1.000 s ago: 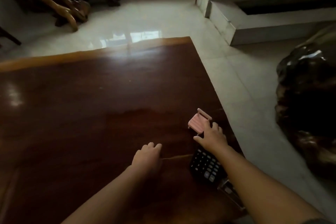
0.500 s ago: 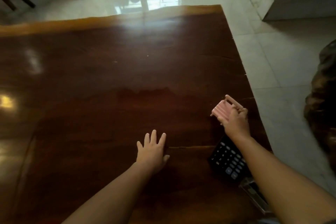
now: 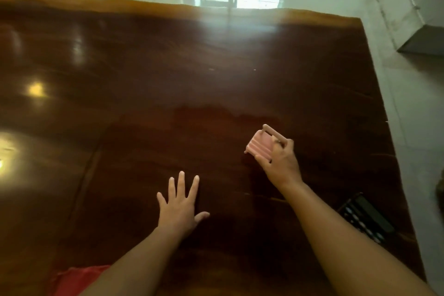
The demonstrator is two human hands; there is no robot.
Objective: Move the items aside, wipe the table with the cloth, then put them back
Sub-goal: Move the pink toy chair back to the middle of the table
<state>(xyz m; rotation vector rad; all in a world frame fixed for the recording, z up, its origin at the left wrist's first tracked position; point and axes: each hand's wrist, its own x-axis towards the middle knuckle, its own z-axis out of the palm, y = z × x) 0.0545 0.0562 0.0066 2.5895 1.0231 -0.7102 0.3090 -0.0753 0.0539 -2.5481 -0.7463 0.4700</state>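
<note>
Head cam looks down on the dark wooden table (image 3: 168, 67). The right hand (image 3: 281, 163) pinches a little pink slatted rack (image 3: 260, 145) by its frame, over the table's right half. The left hand (image 3: 180, 206) lies flat near the table's middle, fingers spread, holding nothing. A black calculator (image 3: 367, 218) sits by the table's right edge. There's some red fabric (image 3: 74, 276) at the table's near edge, maybe the cloth, too dim to say.

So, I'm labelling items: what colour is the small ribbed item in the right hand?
The ribbed item is pale pink, seen best in the head view.
</note>
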